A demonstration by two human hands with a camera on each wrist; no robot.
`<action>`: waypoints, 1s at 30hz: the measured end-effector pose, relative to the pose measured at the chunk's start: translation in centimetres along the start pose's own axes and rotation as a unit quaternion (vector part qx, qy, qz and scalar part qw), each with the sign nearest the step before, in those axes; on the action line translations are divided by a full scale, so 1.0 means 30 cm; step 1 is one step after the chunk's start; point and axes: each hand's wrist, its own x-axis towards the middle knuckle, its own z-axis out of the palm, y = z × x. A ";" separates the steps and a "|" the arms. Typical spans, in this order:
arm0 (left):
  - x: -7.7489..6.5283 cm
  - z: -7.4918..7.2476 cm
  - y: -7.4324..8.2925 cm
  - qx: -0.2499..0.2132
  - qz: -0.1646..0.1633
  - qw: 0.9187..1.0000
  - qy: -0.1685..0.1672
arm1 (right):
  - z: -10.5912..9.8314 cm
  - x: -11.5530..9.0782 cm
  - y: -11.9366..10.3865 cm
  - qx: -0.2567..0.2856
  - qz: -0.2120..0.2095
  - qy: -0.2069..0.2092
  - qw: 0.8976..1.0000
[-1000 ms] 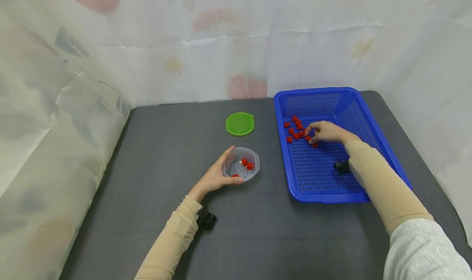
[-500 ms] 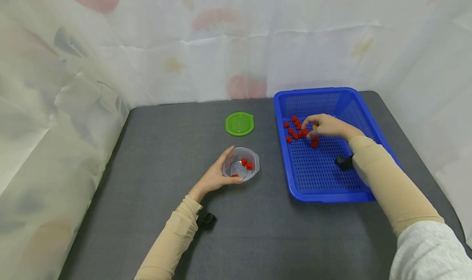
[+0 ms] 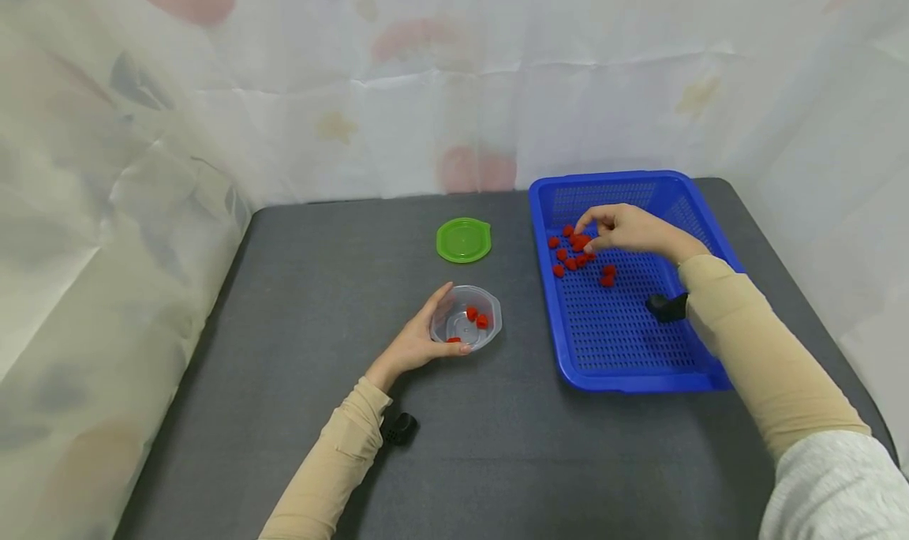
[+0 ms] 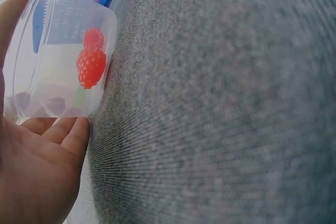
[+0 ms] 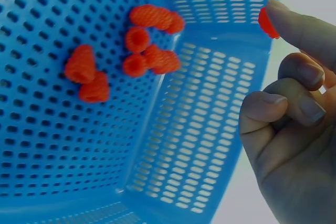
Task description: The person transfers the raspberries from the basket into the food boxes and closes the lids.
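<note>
My left hand (image 3: 412, 341) grips a clear plastic container (image 3: 490, 299), thumb on the near side and fingers on the far side. Inside it lie several raspberries (image 4: 91, 68). Over the left part of a blue basket (image 3: 618, 384), my right hand (image 3: 635, 230) pinches one raspberry (image 5: 267, 23) at its thumb and fingertip. In the right wrist view the other fingers are curled in, and much of that berry is hidden behind a digit. Several loose raspberries (image 5: 137, 39) lie on the basket floor below, with a pair of them (image 5: 94, 88) set apart from the group.
A green lid (image 3: 463, 240) lies flat on the grey table (image 3: 319, 287) behind the container. The perforated basket has raised walls and stands at the right, near the table's back edge. Patterned white cloth (image 3: 319, 153) hangs behind the table and at its sides.
My right hand has risen from the basket floor and moved back with a raspberry, uncovering the pair of berries below. My left hand and the container have stayed in place.
</note>
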 end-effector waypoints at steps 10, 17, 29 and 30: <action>-0.005 0.000 -0.007 0.006 0.001 1.000 0.004 | -0.014 -0.005 -0.100 -0.017 -0.045 0.001 0.999; -0.004 0.003 -0.003 0.027 -0.014 0.999 0.012 | -0.003 -0.002 -0.166 -0.004 -0.080 -0.009 0.997; 0.000 0.005 0.009 0.023 -0.023 0.999 0.010 | 0.054 0.054 -0.295 0.020 -0.112 -0.040 0.993; 0.001 0.005 0.009 0.022 -0.024 0.999 0.010 | 0.061 0.061 -0.305 0.020 -0.117 -0.044 0.992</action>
